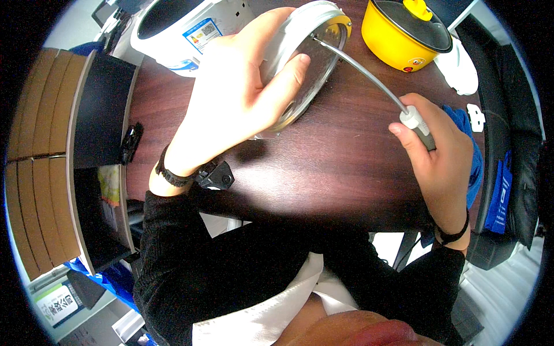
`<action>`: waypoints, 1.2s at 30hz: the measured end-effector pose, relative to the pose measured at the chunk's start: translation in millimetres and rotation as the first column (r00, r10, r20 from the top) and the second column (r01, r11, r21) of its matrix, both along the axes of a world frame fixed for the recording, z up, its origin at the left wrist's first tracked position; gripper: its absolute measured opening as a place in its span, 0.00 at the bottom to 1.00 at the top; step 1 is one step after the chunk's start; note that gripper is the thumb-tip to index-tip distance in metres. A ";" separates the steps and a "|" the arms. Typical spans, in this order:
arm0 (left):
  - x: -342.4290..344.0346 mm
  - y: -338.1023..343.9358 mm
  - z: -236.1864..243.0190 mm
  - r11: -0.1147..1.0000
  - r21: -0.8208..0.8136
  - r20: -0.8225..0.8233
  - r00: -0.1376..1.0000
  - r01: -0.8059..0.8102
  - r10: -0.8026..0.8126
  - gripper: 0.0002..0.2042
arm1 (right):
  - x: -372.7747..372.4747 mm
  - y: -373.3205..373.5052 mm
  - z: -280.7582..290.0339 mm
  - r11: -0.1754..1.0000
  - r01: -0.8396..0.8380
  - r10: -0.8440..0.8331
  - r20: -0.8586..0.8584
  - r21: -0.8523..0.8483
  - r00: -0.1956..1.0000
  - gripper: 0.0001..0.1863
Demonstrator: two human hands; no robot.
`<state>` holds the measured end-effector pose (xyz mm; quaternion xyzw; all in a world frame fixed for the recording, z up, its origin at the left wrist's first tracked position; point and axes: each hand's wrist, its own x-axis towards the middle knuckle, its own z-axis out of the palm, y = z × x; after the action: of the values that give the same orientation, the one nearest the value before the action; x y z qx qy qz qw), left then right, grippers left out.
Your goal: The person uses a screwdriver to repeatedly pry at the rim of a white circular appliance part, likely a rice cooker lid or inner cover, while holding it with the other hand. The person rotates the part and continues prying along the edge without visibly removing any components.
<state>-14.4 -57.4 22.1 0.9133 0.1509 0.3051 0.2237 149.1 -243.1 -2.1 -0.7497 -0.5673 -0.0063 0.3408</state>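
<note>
My left hand [239, 86] grips a round white-rimmed lid [322, 72] with a shiny inner face, tilted up above the table. Its thumb presses on that inner face, and the other fingers are hidden behind the rim. In my right hand [444, 153] is a screwdriver [368, 73] with a grey and white handle and a long, curved shaft. The screwdriver's tip meets the lid's inner face near its upper edge, apparently at a screw too small to make out.
A white appliance body [164, 49] with a label stands behind my left hand. Far right is a yellow pot [388, 40] with a dark lid, beside a white object [460, 72]. A blue cloth [476, 167] lies right of the dark wooden table [323, 167]. Shelving [98, 115] flanks the left.
</note>
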 end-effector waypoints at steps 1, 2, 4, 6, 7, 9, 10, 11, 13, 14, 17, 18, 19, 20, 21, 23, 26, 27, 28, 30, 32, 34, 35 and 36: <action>0.4 -0.1 0.6 1.000 -0.007 -0.010 1.000 -0.009 0.009 0.19 | 1.0 0.8 -2.0 1.000 -0.022 0.023 -0.099 0.010 0.995 0.15; 0.8 0.2 -0.6 1.000 0.008 0.007 1.000 -0.008 0.008 0.20 | 1.2 1.2 -1.2 0.999 -0.044 0.040 -0.178 -0.020 0.983 0.15; -0.3 1.0 -4.6 0.999 0.039 0.039 0.999 -0.015 0.013 0.20 | 1.4 2.9 0.9 0.992 -0.101 0.072 -0.333 -0.072 0.940 0.15; -2.9 3.1 -4.5 0.999 0.050 0.015 1.000 -0.012 0.011 0.20 | 10.5 2.2 -3.0 0.975 -0.204 0.132 -0.512 -0.087 0.849 0.15; -3.8 3.8 -4.4 0.999 0.054 0.004 1.000 -0.009 0.009 0.20 | 12.1 2.5 -3.0 0.961 -0.260 0.143 -0.635 -0.094 0.759 0.14; -3.0 2.9 -4.7 0.994 0.105 0.037 0.999 -0.019 0.015 0.21 | 13.6 3.9 -2.2 0.928 -0.360 0.099 -0.863 -0.100 0.496 0.15; -2.6 2.4 -4.9 0.991 0.131 0.052 0.998 -0.024 0.017 0.21 | 13.1 5.0 -2.1 0.908 -0.410 0.051 -0.947 -0.088 0.317 0.15; -3.1 1.6 -3.6 0.993 0.117 0.030 0.999 -0.032 0.029 0.21 | 9.4 5.7 -3.1 0.900 -0.430 0.039 -0.969 -0.071 0.243 0.16; -5.8 -0.1 2.1 0.995 0.088 -0.013 0.998 -0.052 0.053 0.21 | 10.7 5.2 -1.6 0.885 -0.464 0.005 -0.997 -0.033 0.080 0.20; -5.5 4.9 0.7 0.988 0.151 0.049 0.999 0.015 -0.022 0.21 | 11.6 4.7 -0.7 0.879 -0.477 -0.015 -1.000 -0.012 -0.002 0.22; -3.5 20.2 -4.9 0.957 0.259 0.137 0.976 0.129 -0.168 0.20 | 14.4 3.9 2.3 0.872 -0.487 0.002 -0.996 -0.039 0.084 0.24; -3.3 21.2 -4.2 0.964 0.233 0.115 0.981 0.126 -0.156 0.20 | 13.7 4.4 4.7 0.882 -0.470 0.023 -0.989 -0.048 0.146 0.23; -3.4 20.8 -2.2 0.973 0.186 0.102 0.983 0.135 -0.156 0.20 | 11.9 4.6 7.9 0.891 -0.450 0.043 -0.977 -0.056 0.208 0.22; -3.2 20.4 -0.5 0.980 0.138 0.089 0.984 0.141 -0.154 0.20 | 10.6 4.0 9.5 0.901 -0.430 0.061 -0.961 -0.063 0.269 0.22; -4.0 18.2 3.5 0.985 0.068 0.088 0.983 0.158 -0.163 0.20 | 10.8 2.1 8.1 0.917 -0.394 0.135 -0.885 -0.058 0.445 0.22; -4.6 18.6 4.3 0.980 -0.092 0.101 0.981 0.176 -0.167 0.20 | 12.1 -2.3 3.2 0.945 -0.326 0.239 -0.627 -0.025 0.741 0.22; -5.8 20.2 3.6 0.940 -0.314 0.112 0.988 0.134 -0.103 0.21 | 9.6 -3.6 4.3 0.983 -0.137 0.148 -0.086 0.121 0.985 0.20; -7.1 15.5 9.2 0.929 -0.360 0.093 0.994 0.088 -0.059 0.21 | 11.2 -4.2 9.2 0.984 -0.154 0.152 0.028 0.092 0.988 0.22; -7.0 14.8 10.4 0.915 -0.396 0.089 0.995 0.075 -0.043 0.21 | 11.3 -5.6 11.4 0.991 -0.113 0.111 0.032 0.070 0.993 0.23; -5.9 16.2 11.5 0.884 -0.461 0.103 0.994 0.083 -0.040 0.21 | 10.3 -9.6 14.0 0.999 -0.026 0.025 0.044 0.027 0.999 0.23; -4.3 18.0 11.4 0.851 -0.510 0.135 0.989 0.122 -0.061 0.21 | 16.6 -7.7 11.0 0.994 0.007 -0.025 0.168 0.105 0.985 0.22; -5.3 15.9 10.9 0.825 -0.548 0.160 0.986 0.137 -0.057 0.21 | 21.9 -5.1 9.7 0.989 -0.016 -0.021 0.248 0.145 0.969 0.21; -5.7 11.7 14.2 0.812 -0.571 0.147 0.988 0.124 -0.048 0.21 | 23.5 -4.6 11.0 0.989 -0.047 0.007 0.267 0.143 0.964 0.21; -5.0 8.3 17.0 0.795 -0.595 0.134 0.990 0.117 -0.045 0.21 | 24.6 -4.6 12.4 0.988 -0.072 0.030 0.286 0.136 0.958 0.21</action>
<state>-19.4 -49.1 39.1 0.7820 0.1877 0.2828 0.5227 173.7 -247.7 10.3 -0.6993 -0.6273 -0.1459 0.3101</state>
